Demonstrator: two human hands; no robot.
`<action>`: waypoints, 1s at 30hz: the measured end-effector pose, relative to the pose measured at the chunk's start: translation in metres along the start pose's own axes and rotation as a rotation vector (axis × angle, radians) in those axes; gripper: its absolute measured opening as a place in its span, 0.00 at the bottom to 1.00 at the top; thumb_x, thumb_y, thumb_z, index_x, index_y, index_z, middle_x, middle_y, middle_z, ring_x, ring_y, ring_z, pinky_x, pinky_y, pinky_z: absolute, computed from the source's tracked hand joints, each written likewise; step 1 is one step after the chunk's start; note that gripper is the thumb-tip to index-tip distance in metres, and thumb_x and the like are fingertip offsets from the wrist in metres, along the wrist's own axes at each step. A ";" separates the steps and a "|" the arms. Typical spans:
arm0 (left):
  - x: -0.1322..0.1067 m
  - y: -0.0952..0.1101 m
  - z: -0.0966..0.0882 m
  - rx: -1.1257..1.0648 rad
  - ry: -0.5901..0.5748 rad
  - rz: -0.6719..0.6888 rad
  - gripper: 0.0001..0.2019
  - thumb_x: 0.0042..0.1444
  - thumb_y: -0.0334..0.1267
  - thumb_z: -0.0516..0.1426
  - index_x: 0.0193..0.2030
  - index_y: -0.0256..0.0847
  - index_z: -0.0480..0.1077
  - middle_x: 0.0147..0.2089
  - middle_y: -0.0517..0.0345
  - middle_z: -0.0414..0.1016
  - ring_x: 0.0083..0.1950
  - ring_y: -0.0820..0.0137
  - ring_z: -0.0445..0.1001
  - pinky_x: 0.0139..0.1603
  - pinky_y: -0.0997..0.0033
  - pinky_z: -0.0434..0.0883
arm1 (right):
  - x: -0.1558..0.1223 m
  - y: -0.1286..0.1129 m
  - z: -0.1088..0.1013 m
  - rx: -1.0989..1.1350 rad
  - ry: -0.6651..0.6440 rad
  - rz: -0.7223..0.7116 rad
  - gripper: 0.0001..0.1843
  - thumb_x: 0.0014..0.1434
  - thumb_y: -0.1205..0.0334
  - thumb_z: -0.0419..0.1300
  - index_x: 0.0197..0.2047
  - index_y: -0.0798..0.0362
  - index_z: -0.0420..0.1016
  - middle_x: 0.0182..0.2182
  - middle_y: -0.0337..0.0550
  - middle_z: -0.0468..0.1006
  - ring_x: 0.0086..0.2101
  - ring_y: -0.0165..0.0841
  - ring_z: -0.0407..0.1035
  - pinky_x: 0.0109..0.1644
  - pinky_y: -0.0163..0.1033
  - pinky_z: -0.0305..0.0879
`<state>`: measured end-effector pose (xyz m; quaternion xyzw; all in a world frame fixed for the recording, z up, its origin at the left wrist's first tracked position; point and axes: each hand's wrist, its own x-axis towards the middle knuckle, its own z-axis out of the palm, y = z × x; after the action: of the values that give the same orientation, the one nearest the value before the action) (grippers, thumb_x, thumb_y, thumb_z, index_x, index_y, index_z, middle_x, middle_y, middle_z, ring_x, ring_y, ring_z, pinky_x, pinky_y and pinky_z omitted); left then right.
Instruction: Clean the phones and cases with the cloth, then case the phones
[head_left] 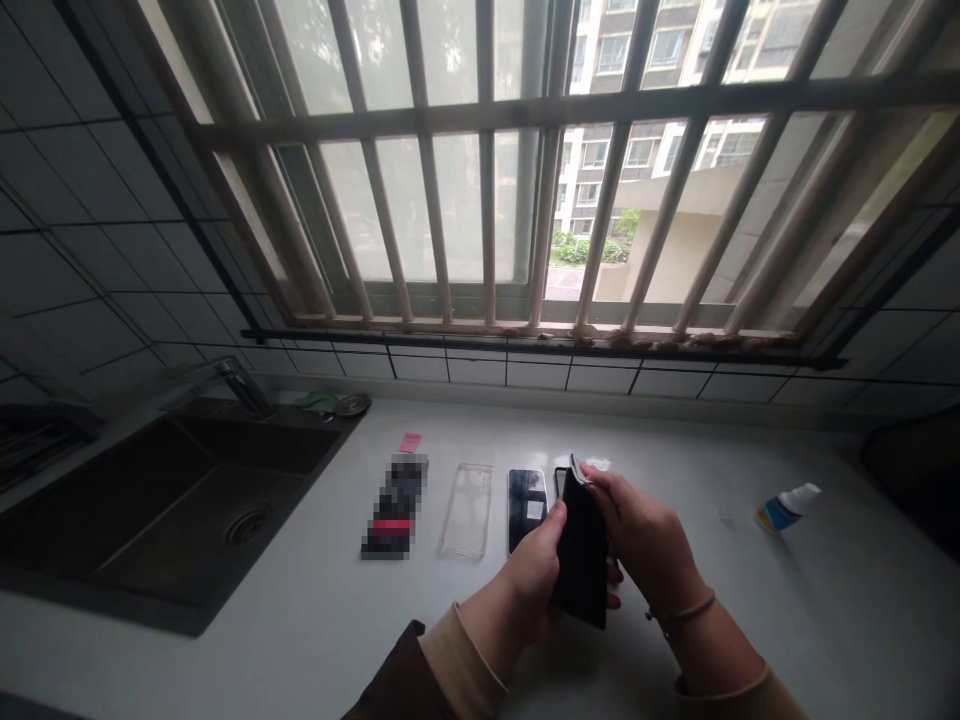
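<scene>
My left hand [529,575] is wrapped around a flat black phone-shaped object [583,555], held tilted above the counter with its thumb on the near face. At the top edge of that object, my right hand [637,525] pinches a thin greyish-white piece [577,470] that looks like folded cloth; its exact kind is unclear. A dark-screened phone [527,500] lies just left of the hands, partly covered by my left hand. Behind the held object, a bit of a black-edged item [559,482] shows, mostly hidden. Further left rests a clear phone case [466,510].
On the white counter [300,620], a pixelated dark item [396,510] lies beside a small pink slip [410,442]. A sink [187,600] with a faucet [244,388] is at the left. A small spray bottle [784,508] stands at the right. Behind is a barred window [487,120].
</scene>
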<state>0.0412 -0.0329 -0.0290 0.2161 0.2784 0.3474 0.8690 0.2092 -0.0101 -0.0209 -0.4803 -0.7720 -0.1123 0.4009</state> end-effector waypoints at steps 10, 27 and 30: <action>0.001 0.000 -0.002 -0.004 0.022 0.001 0.38 0.71 0.63 0.42 0.59 0.27 0.74 0.45 0.36 0.79 0.39 0.57 0.80 0.41 0.58 0.77 | -0.001 0.007 0.006 0.055 -0.135 -0.038 0.18 0.75 0.65 0.54 0.63 0.50 0.76 0.53 0.49 0.86 0.46 0.39 0.85 0.45 0.37 0.83; -0.006 0.021 0.008 -0.346 -0.012 0.157 0.32 0.73 0.57 0.49 0.67 0.30 0.71 0.60 0.36 0.79 0.63 0.53 0.77 0.67 0.56 0.70 | 0.001 -0.020 0.007 0.211 -0.183 -0.239 0.23 0.69 0.77 0.56 0.63 0.54 0.76 0.60 0.49 0.81 0.58 0.39 0.78 0.64 0.44 0.77; -0.005 0.028 0.003 -0.357 0.045 0.083 0.36 0.71 0.60 0.50 0.63 0.23 0.73 0.54 0.30 0.80 0.58 0.51 0.80 0.64 0.54 0.72 | 0.002 -0.029 0.005 0.266 -0.223 -0.279 0.24 0.68 0.79 0.56 0.62 0.53 0.77 0.60 0.48 0.82 0.58 0.38 0.78 0.65 0.43 0.77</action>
<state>0.0264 -0.0187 -0.0095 0.0620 0.2227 0.4318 0.8719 0.1822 -0.0209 -0.0161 -0.3215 -0.8785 -0.0100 0.3532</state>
